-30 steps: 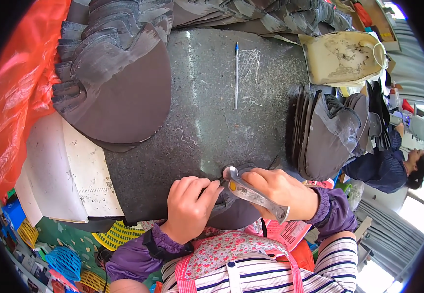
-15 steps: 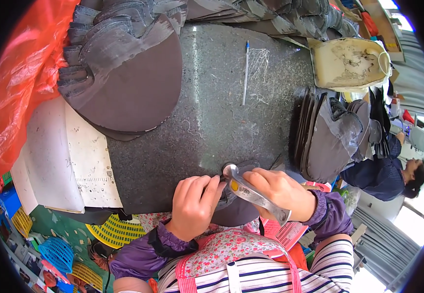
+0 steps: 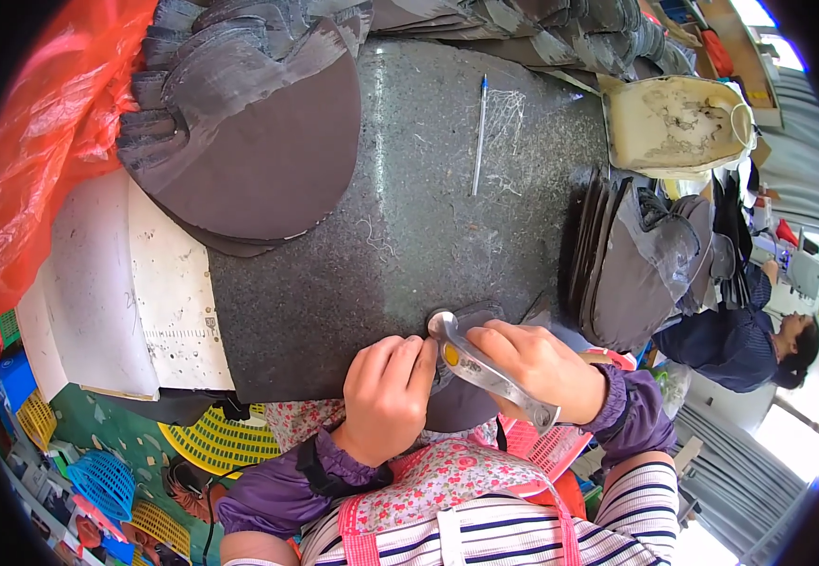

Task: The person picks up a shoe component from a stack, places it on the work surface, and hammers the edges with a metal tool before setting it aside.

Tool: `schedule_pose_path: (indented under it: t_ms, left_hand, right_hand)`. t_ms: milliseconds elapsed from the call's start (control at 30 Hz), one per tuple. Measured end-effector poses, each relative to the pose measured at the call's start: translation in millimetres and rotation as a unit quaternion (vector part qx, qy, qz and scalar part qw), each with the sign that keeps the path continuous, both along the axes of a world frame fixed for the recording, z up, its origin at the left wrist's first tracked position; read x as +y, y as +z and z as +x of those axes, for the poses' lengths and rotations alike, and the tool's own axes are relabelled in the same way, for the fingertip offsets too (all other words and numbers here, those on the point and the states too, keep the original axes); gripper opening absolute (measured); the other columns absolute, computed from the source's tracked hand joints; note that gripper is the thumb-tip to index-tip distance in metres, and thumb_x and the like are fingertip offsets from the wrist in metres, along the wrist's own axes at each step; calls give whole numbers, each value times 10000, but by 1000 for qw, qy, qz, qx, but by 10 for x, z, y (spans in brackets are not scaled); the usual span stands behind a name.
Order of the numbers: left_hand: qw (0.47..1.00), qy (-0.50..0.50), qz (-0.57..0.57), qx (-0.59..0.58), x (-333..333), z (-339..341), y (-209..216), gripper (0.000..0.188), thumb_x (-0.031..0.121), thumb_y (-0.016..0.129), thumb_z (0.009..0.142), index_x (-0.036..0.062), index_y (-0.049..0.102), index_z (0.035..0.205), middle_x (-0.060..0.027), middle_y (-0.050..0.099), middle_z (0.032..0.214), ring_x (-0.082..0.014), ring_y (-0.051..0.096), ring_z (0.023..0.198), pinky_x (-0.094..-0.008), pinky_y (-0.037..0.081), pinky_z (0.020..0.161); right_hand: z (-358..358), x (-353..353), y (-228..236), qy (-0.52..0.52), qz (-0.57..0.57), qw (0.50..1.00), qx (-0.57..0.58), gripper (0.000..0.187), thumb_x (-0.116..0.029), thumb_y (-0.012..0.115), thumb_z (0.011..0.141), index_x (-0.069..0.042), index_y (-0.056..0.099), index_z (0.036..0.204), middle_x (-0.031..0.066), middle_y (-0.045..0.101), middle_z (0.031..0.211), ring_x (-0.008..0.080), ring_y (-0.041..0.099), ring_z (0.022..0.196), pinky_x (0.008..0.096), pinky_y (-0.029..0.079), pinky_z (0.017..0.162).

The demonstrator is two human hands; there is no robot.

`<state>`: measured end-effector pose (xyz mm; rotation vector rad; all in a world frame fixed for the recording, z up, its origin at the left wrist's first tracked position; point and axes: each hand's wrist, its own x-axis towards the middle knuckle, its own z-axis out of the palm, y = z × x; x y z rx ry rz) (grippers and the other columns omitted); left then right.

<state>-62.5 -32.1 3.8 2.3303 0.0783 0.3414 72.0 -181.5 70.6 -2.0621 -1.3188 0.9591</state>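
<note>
My right hand (image 3: 542, 368) is wrapped around the handle of a silver cobbler's hammer (image 3: 494, 377), whose round face points away from me. Under it, at the near edge of the table, lies a dark brown cut piece (image 3: 461, 407) with a greyish worked part. My left hand (image 3: 386, 391) is closed, its fingertips pinched at this piece's left side beside the hammer face. The exact grip is hidden by the fingers. Farther left, a stack of similar rounded dark pieces (image 3: 273, 151) rests on the dark tabletop (image 3: 306, 311).
More stacked pieces (image 3: 636, 274) stand at the right, below a cream-coloured cut-open container (image 3: 674, 123). A pen (image 3: 480, 141) and loose threads lie on the table. Red plastic sheeting (image 3: 51, 141) hangs at the left above white board (image 3: 178, 292). A co-worker (image 3: 744, 340) sits at the far right.
The view has shifted slightly. My left hand has moved a little right and down, and the hammer face has risen slightly. Both hands keep their grips.
</note>
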Motion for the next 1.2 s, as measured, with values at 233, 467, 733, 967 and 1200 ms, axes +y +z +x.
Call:
schedule_pose_path:
  t_ms: [233, 467, 733, 967, 1200]
  left_hand:
    - [997, 19, -66, -35, 1, -69, -77, 198, -11, 713, 706, -50, 677, 897, -133, 656, 917, -310, 633, 831, -383, 521, 724]
    - [998, -35, -34, -51, 7, -85, -81, 198, -18, 681, 697, -74, 675, 886, -165, 665, 963, -307, 640, 865, -383, 528, 748]
    - [976, -105, 180, -58, -30, -46, -15, 310, 99, 586, 733, -81, 669, 972, -187, 655, 985, -268, 615, 937, -337, 515, 834]
    - [972, -145, 182, -29, 15, -70, 99, 297, 46, 617, 696, -63, 662, 968, -184, 653, 987, -284, 621, 933, -367, 519, 809]
    - [979, -80, 157, -101, 811, 517, 220, 296, 28, 596, 740, -19, 655, 1026, -163, 645, 1010, -296, 612, 988, -412, 495, 866]
  right_hand:
    - [-41, 0, 11, -18, -16, 1000, -9, 447, 18, 657, 686, 56, 502, 1103, 226, 582, 920, 407, 623, 747, 425, 523, 626]
    - [-39, -4, 9, -25, -21, 999, -4, 435, 12, 654, 694, 56, 506, 1101, 228, 581, 915, 404, 624, 746, 426, 522, 618]
    - [-66, -72, -2, 19, -17, 999, -43, 491, -9, 676, 641, 54, 509, 1098, 201, 556, 950, 378, 607, 809, 417, 516, 655]
    - [-109, -95, -12, -84, -4, 987, -134, 427, -30, 704, 662, 44, 511, 1035, 193, 539, 959, 388, 580, 783, 423, 488, 698]
    - [-211, -106, -312, -149, 42, 971, -185, 313, -7, 625, 732, 70, 488, 1003, 201, 551, 869, 384, 553, 783, 441, 473, 737]
